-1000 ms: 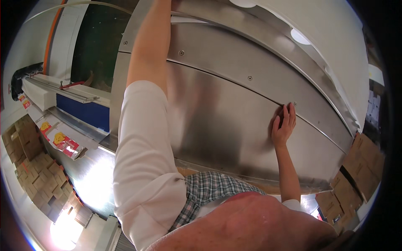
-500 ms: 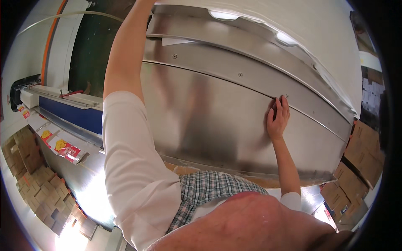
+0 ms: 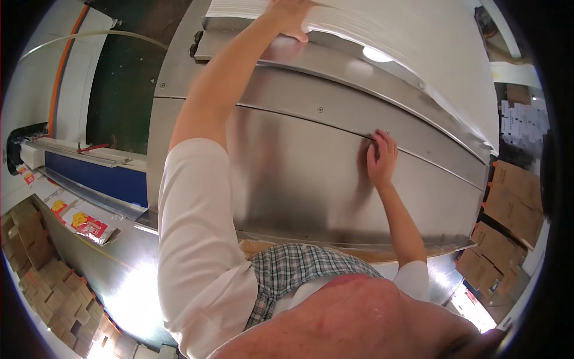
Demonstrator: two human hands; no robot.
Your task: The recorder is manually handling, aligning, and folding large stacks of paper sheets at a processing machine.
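At the far side, my left hand (image 3: pixel 290 19) reaches out to the near edge of a thick white layered sheet material (image 3: pixel 442 54). Its thumb points toward the steel ledge, and its other fingers lie over the white layers, partly cut off by the picture's top; nothing gripped is visible. What the white material is made of I cannot tell. Further right, my right hand (image 3: pixel 381 160) rests with fingers stretched on the brushed steel panel (image 3: pixel 299 173), fingertips at the seam below a row of screws. It holds nothing.
Stacked cardboard boxes (image 3: pixel 514 200) stand at the right, more at the lower left. On the left is a machine with a blue panel (image 3: pixel 95 178) and red-and-white printed packaging (image 3: pixel 84 221) along it. A steel ledge (image 3: pixel 335 75) runs below the white material.
My left hand has come into view at the top, over the white layers, with its arm bent further right. The view has shifted; my right hand stays on the steel panel.
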